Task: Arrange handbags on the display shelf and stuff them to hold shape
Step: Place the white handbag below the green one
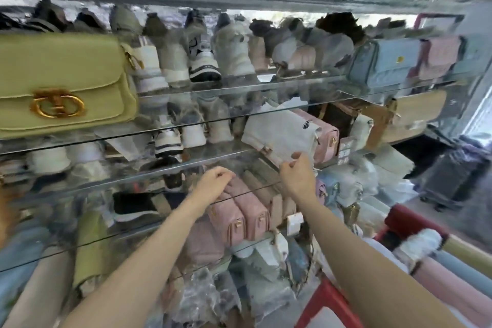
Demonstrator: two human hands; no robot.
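Head view: right hand [296, 176] pinches the lower corner of the white handbag [279, 133] on the glass shelf [186, 161], left hand [215, 181] curled, grip unclear, above pink bags [239, 210]; corner-only hold risks the bag slipping off.

White handbag [279, 132] tilted on glass shelf [186, 160]

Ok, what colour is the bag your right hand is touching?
White or pale grey; the white bag sits at the right hand fingertips, clearest in the head view.
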